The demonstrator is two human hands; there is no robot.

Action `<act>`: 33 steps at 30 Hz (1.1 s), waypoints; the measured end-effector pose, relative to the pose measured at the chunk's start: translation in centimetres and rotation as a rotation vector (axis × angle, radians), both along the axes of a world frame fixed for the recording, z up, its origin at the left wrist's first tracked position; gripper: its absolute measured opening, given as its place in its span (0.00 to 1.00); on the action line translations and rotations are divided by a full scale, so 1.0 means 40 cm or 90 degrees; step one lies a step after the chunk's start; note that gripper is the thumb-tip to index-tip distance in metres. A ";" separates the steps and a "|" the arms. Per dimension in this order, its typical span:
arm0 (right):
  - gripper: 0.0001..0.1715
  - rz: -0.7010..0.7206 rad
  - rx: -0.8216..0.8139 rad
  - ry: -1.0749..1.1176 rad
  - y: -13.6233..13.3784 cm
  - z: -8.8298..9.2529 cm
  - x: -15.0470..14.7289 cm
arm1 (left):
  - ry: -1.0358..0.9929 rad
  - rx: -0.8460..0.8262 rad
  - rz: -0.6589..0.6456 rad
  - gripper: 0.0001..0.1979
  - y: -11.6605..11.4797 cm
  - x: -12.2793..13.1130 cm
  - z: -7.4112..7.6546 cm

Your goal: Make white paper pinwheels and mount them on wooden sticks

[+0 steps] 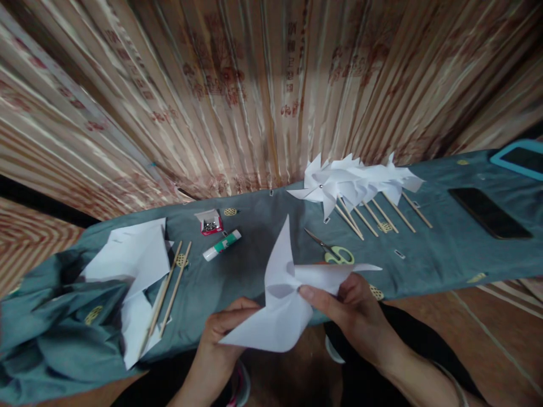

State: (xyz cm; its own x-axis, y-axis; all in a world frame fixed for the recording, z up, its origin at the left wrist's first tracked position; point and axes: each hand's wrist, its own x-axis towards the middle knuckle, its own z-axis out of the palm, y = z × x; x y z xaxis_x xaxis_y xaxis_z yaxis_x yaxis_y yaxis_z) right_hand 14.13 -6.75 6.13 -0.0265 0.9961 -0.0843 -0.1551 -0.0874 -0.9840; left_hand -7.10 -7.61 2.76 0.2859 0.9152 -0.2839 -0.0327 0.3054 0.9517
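A white paper pinwheel shape (282, 299) with folded points is held up over the near edge of the teal cloth (432, 249). My left hand (223, 330) grips its lower left part from below, fingers curled under the paper. My right hand (345, 305) pinches the centre of the paper with thumb and fingers. One point of the paper sticks up, another points right.
Behind the paper lie green-handled scissors (335, 251), a glue stick (222, 245) and a small red box of pins (211, 223). Finished white pinwheels on sticks (360, 189) lie at the back right. White paper sheets (136, 254) and two wooden sticks (169, 288) lie left. Two phones (487, 212) are far right.
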 end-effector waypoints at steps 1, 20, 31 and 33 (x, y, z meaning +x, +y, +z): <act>0.11 0.003 -0.018 0.036 0.006 -0.003 -0.002 | 0.010 0.012 -0.009 0.18 0.003 -0.003 0.002; 0.27 0.089 -0.206 0.131 0.107 -0.136 -0.030 | 0.014 0.066 0.192 0.10 -0.022 0.055 -0.042; 0.20 0.372 -0.208 -0.171 0.161 -0.102 -0.026 | -0.063 -0.069 0.345 0.08 -0.156 0.072 -0.096; 0.15 0.415 -0.191 -0.263 0.184 -0.098 -0.029 | -0.091 -0.092 0.359 0.09 -0.168 0.083 -0.111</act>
